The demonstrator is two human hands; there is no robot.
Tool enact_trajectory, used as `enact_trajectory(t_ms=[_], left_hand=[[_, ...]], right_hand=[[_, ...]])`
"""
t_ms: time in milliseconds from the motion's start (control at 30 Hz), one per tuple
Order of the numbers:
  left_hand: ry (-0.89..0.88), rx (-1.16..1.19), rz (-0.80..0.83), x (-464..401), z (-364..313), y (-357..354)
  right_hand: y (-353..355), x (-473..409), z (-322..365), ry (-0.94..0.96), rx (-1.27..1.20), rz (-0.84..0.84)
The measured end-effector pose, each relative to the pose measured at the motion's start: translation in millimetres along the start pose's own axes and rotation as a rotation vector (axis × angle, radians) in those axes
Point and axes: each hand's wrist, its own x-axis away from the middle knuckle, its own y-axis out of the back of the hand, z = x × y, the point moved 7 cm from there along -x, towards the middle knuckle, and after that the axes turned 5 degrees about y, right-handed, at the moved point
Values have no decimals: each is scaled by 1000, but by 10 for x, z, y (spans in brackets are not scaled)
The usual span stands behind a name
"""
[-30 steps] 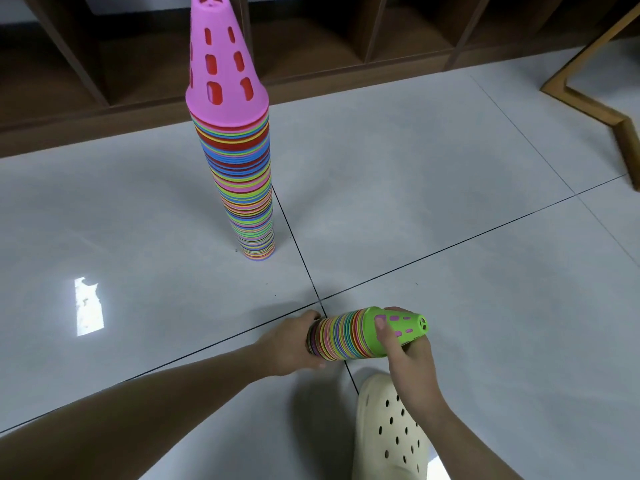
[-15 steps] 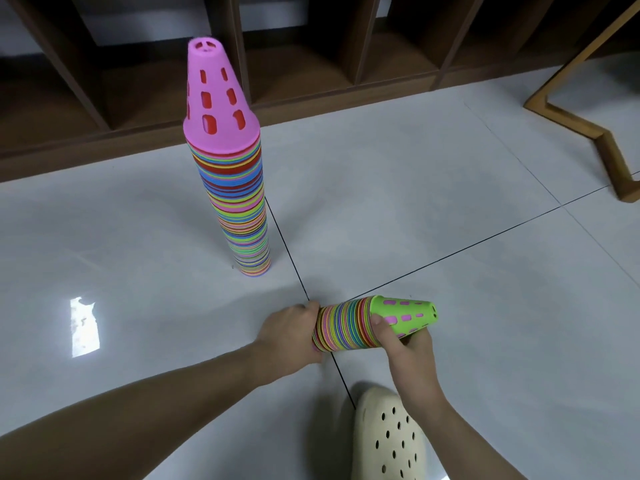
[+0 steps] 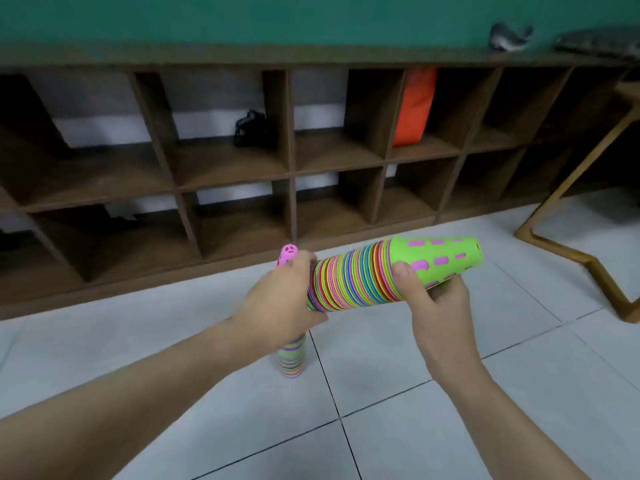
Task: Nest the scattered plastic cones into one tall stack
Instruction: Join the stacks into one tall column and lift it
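Head view: both hands grip a ribbed, multicoloured nested cone stack [image 3: 367, 275] held sideways in the air (slotted green cone outermost) — left hand [image 3: 280, 299] cupping its wide base, right hand [image 3: 433, 306] wrapped near the tip.

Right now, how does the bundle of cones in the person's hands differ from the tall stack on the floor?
The held bundle lies sideways in the air between the left hand and right hand; the floor stack stands upright on the tiles. The held bundle is capped by a green cone, the floor stack by a pink one. Both are multicoloured nested cones.
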Motion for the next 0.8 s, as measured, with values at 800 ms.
enact_trajectory(t_ms=[800], left_hand=[[63,403,-265,-109,90,941]], right_hand=[[-1043,-774,1145,154,155,237]])
